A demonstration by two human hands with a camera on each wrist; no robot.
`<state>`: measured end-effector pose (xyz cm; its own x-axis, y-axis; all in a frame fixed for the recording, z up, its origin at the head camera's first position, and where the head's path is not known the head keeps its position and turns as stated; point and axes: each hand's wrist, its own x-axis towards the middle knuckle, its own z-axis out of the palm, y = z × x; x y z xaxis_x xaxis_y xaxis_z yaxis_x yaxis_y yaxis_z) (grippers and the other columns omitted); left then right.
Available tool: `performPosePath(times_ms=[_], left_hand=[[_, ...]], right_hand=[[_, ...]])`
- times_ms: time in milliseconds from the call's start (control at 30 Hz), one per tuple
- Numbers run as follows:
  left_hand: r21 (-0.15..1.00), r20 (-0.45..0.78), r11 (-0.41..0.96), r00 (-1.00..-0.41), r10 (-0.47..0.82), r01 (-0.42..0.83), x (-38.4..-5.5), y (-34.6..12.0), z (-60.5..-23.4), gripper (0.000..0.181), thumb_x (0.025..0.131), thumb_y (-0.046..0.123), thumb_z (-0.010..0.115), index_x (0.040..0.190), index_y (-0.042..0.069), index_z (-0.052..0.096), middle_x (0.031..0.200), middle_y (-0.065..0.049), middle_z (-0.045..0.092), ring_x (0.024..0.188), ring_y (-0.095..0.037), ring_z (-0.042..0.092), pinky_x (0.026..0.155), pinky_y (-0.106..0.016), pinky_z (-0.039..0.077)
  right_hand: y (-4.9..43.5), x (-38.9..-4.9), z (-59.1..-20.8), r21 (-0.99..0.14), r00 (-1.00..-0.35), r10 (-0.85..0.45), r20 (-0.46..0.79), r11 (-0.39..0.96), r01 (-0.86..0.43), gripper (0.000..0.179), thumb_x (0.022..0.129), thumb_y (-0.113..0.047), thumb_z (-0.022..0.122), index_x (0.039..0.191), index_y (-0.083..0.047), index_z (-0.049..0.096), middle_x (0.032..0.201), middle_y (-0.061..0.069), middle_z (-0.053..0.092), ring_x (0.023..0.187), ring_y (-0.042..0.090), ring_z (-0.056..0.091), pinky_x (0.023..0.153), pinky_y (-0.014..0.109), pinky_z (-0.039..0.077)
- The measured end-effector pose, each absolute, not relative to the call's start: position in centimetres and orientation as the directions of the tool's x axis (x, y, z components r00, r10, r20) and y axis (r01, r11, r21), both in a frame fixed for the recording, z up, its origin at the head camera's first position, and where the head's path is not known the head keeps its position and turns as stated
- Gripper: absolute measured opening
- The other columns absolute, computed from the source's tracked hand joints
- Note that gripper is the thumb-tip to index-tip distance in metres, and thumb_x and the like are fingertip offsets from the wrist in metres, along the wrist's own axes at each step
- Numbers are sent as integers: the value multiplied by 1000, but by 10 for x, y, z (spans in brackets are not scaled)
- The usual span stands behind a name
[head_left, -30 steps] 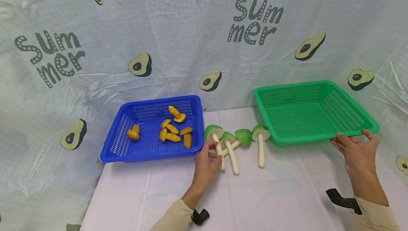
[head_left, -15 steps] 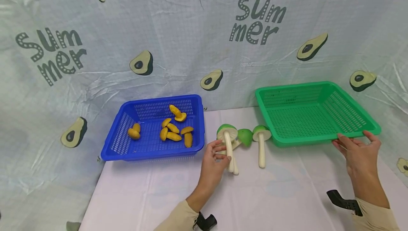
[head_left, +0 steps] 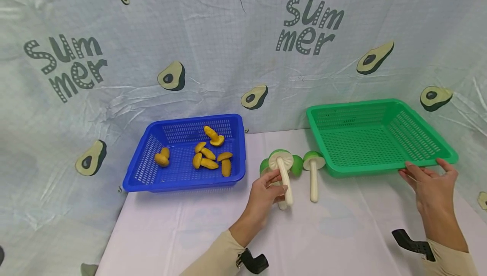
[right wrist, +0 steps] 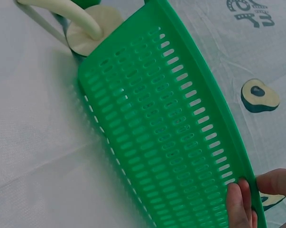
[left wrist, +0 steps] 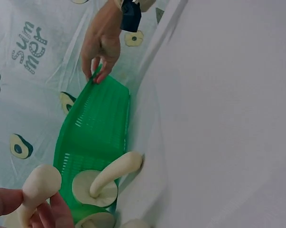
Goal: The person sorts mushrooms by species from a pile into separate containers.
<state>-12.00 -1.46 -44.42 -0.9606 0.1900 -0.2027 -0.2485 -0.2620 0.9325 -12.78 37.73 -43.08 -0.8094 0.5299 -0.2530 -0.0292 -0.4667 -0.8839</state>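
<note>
In the head view my left hand (head_left: 260, 200) pinches the stem of a toy mushroom (head_left: 285, 183) with a green cap and white stem. Its stem end (left wrist: 42, 183) shows between thumb and fingers in the left wrist view. Behind it, partly hidden, lie two more green-capped mushrooms, one cap (head_left: 298, 166) peeking out at the right. Another mushroom (head_left: 313, 178) lies apart, its cap by the corner of a green plastic basket (head_left: 380, 169). My right hand (head_left: 435, 189) grips that basket's front rim near the right corner, thumb and fingers on either side of the rim (right wrist: 223, 123).
To the left stands a blue basket (head_left: 182, 186) holding several yellow mushrooms (head_left: 208, 163). Both baskets sit at the back of the white-covered table (head_left: 335, 242), against a hanging cloth (head_left: 213, 56) printed with avocados and lettering.
My left hand has carried its mushroom rightward from beside the blue basket, across the other mushrooms. The right hand keeps its grip on the green basket, which stays in place.
</note>
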Motion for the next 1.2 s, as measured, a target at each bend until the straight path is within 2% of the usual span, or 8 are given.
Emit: performPosePath(times_ms=[333,633,1200], left_hand=[[912,-180,-329,-960,216,-245,-134,3,-436,58,86,-7,67,142,-3,51,126,-16,59,99,-20,64,77,-34,58],[896,-190,-357,-955,229,-263,-149,17,-428,54,88,-6,68,140,5,54,122,-12,59,95,-20,64,76,-33,57],[917,-153,-331,-963,223,-223,-183,42,-418,45,89,-5,70,131,11,63,116,-7,64,92,-18,65,71,-32,57]], right_hand=[[379,-130,-431,-880,-817,528,-233,-472,-54,90,88,6,72,145,-31,13,86,4,60,63,18,73,62,28,60],[379,-128,-433,-885,-815,529,-236,-464,-45,92,87,6,73,145,-32,13,85,3,62,65,18,73,62,28,60],[379,-127,-433,-884,-812,532,-242,-465,-41,92,88,5,73,147,-32,13,89,4,59,65,18,73,63,28,60]])
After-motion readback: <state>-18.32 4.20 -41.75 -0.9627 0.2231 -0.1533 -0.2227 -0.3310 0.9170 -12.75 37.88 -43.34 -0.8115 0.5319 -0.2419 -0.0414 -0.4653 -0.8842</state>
